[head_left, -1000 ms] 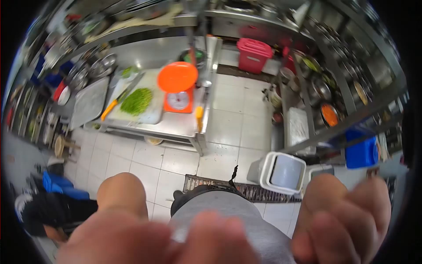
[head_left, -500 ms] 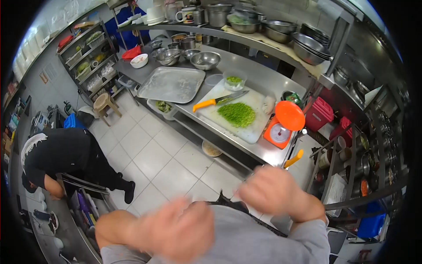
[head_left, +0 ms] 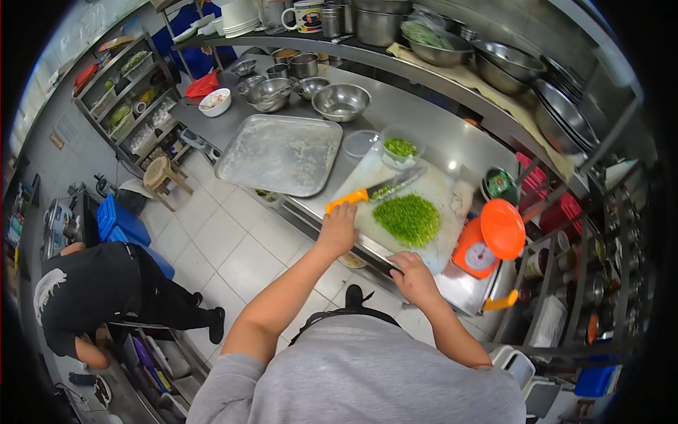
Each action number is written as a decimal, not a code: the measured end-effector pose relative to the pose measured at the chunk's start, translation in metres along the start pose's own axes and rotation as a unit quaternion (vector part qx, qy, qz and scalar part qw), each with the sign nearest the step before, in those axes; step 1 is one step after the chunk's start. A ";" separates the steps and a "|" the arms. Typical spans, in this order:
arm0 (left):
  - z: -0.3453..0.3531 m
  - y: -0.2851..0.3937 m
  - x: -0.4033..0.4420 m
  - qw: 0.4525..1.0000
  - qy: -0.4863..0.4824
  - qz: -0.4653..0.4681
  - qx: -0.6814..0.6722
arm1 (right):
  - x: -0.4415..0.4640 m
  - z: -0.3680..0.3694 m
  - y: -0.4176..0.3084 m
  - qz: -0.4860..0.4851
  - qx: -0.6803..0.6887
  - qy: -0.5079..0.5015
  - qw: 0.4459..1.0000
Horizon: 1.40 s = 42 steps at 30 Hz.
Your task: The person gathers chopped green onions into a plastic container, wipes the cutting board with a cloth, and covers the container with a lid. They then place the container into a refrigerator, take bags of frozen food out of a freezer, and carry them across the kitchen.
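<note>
my left hand is at the orange handle of the knife, fingertips over it; i can't tell if they grip. the knife lies on the white board, beside the chopped greens. my right hand is empty, fingers loosely spread, at the table's near edge. the orange scale sits just right of the board.

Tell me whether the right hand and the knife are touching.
Apart. The head view shows a plain gap: part of the cutting board lies between the right hand and the knife.
</note>
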<state>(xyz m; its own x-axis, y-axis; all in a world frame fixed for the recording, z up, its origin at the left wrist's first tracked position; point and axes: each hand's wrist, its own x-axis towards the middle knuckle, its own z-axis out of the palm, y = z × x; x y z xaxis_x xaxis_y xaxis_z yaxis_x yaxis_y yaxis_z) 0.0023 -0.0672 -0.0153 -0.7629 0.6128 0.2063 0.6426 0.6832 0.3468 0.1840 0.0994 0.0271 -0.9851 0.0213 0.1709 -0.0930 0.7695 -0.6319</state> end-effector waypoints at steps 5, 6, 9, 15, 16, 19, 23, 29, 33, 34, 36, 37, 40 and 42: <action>0.062 -0.064 0.089 0.991 -0.096 -0.054 0.076 | 0.070 0.012 0.014 -0.032 0.027 0.029 0.999; 0.054 -0.063 0.097 0.990 -0.106 -0.049 0.080 | 0.078 0.009 0.010 -0.034 0.025 0.042 0.998; 0.045 -0.063 0.118 0.975 -0.206 -0.054 0.059 | 0.092 0.000 0.018 -0.014 0.015 0.081 0.996; -0.011 -0.021 0.092 0.913 -0.308 -0.121 -0.239 | 0.095 0.017 0.011 0.118 -0.034 0.190 0.974; -0.019 -0.010 0.089 0.874 -0.321 -0.159 -0.329 | 0.100 0.022 0.004 0.110 -0.090 0.197 0.970; -0.023 0.006 0.090 0.806 -0.358 -0.165 -0.442 | 0.110 0.035 0.002 0.135 -0.155 0.203 0.957; -0.026 0.007 0.095 0.797 -0.366 -0.142 -0.459 | 0.119 0.044 0.018 0.229 -0.215 0.211 0.926; -0.027 -0.002 0.099 0.812 -0.380 -0.140 -0.421 | 0.121 0.061 0.043 0.299 -0.245 0.234 0.892; -0.023 -0.016 0.099 0.830 -0.392 -0.132 -0.374 | 0.121 0.055 0.038 0.328 -0.220 0.276 0.876; -0.023 -0.018 0.097 0.828 -0.394 -0.135 -0.375 | 0.124 0.055 0.034 0.298 -0.233 0.265 0.887; -0.025 -0.017 0.093 0.826 -0.399 -0.139 -0.373 | 0.128 0.065 0.038 0.288 -0.233 0.268 0.890; -0.030 -0.014 0.092 0.819 -0.403 -0.136 -0.386 | 0.131 0.070 0.042 0.272 -0.236 0.268 0.894; -0.032 -0.020 0.089 0.824 -0.401 -0.125 -0.380 | 0.124 0.062 0.061 0.341 -0.255 0.260 0.867; -0.032 -0.029 0.086 0.836 -0.398 -0.117 -0.360 | 0.117 0.053 0.062 0.408 -0.246 0.266 0.838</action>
<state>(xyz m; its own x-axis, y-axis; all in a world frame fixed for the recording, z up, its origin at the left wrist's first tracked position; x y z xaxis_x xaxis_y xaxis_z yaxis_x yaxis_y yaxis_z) -0.0841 -0.0473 0.0216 -0.3882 0.7614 -0.5193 0.0539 0.5813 0.8119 0.0551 0.1159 -0.0328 -0.4749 0.8496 0.2295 0.7804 0.5271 -0.3364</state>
